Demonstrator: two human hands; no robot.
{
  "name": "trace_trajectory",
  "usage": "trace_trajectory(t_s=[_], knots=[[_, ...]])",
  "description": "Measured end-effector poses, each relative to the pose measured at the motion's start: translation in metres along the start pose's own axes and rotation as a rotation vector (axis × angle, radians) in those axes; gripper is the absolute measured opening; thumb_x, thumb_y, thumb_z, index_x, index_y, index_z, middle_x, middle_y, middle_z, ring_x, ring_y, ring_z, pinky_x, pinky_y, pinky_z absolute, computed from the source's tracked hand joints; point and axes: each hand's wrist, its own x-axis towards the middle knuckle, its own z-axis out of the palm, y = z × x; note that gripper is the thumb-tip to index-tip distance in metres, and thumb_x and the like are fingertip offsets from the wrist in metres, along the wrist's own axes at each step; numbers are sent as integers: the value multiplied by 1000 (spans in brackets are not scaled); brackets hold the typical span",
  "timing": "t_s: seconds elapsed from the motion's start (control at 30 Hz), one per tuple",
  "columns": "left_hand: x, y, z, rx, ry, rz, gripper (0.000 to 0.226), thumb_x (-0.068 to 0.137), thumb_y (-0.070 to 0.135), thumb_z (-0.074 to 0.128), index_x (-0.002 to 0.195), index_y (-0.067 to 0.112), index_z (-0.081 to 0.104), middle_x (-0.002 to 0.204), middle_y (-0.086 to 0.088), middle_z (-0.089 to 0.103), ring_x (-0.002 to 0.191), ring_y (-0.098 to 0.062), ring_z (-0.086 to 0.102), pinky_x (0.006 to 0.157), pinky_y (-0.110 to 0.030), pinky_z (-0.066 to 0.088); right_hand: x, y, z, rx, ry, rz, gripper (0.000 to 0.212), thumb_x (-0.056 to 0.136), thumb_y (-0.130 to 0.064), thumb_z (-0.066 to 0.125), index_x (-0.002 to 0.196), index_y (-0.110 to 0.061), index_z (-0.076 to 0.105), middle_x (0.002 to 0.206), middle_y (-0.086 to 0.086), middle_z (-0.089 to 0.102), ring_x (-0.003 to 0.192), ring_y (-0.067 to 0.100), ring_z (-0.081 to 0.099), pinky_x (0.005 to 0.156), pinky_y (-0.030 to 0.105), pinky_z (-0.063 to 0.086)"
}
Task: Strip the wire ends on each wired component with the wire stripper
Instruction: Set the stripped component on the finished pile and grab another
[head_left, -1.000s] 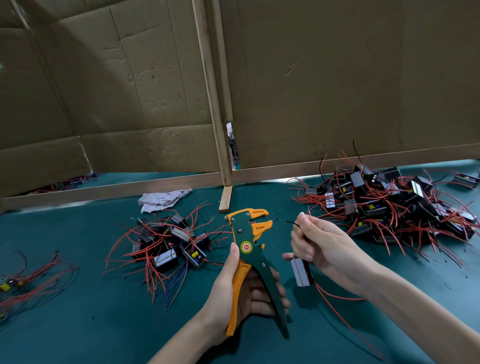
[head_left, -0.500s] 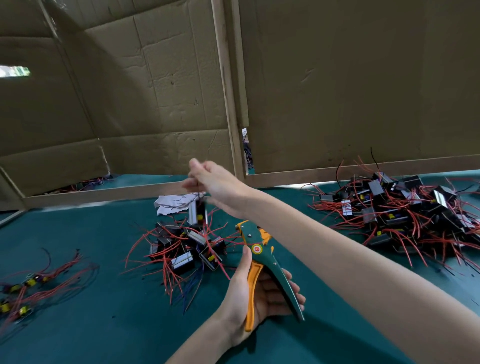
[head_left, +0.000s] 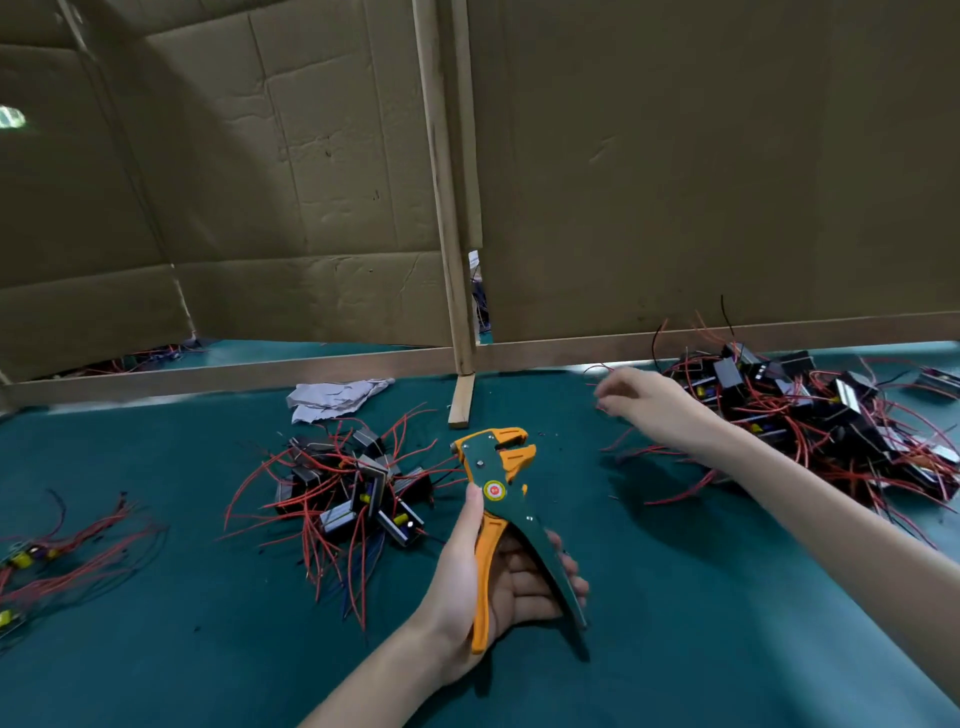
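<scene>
The teal-covered table (head_left: 208, 649) fills the lower frame. Brown corrugated cardboard panels (head_left: 675, 156) stand upright across the upper frame, framed by light wooden strips (head_left: 442, 208). A crumpled grey-white sheet (head_left: 332, 397) lies left of centre, near a short wooden foot block (head_left: 461, 402).

Table cover (head_left: 675, 649): teal, matt, fine-textured, cloth or rubber mat, can't tell; wire stripper (head_left: 488, 462): matt green body w/ orange plastic parts, small metal rivets; walls (head_left: 701, 156): brown cardboard, matt, creased; frame strips (head_left: 442, 208): bare pale wood, smooth; components (head_left: 363, 488): black plastic w/ shiny metal faces; wires (head_left: 311, 525): red, slightly glossy insulation; crumpled rag (head_left: 332, 397): pale grey, cloth or paper, unclear.
</scene>
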Motion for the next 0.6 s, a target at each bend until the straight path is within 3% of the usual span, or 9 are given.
trace_trajectory(t_s=[0.13, 0.23, 0.37, 0.5, 0.6], knots=[[-1, 0, -1, 2, 4, 42, 89, 84, 73, 29, 88, -7, 66, 86, -29, 63, 80, -41, 66, 73, -48, 55, -2, 46, -13, -51, 90, 149, 26, 98, -6, 42, 118, -16, 55, 123, 6, 55, 99, 17, 51, 76, 30, 39], [-1, 0, -2, 2, 5, 58, 88, 84, 74, 30, 86, -6, 68, 86, -29, 63, 80, -41, 66, 74, -48, 55, 1, 54, -12, -148, 135, 149, 33, 93, 4, 41, 120, -9, 55, 128, 14, 51, 110, 25, 50, 85, 29, 39], [-1, -1, -4, 15, -1, 70, 89, 83, 74, 30, 85, -5, 70, 86, -29, 63, 80, -41, 66, 74, -48, 55, 0, 48, -6, -355, 162, 107, 31, 90, 5, 44, 118, 0, 54, 123, 20, 46, 105, 33, 48, 88, 36, 41], [0, 0, -5, 3, 9, 62, 89, 80, 74, 33, 85, -7, 69, 86, -30, 62, 80, -42, 65, 72, -48, 55, -13, 41, -3, -448, 200, -21, 26, 91, 0, 46, 114, -3, 58, 116, 15, 53, 102, 32, 53, 83, 37, 45], [1, 0, -4, 10, 9, 49, 90, 81, 75, 32, 84, -7, 70, 88, -31, 62, 82, -44, 65, 72, -47, 55, -25, 34, -9, -464, 501, -190, 17, 84, 5, 52, 98, 1, 61, 100, 16, 59, 92, 34, 54, 76, 42, 47]])
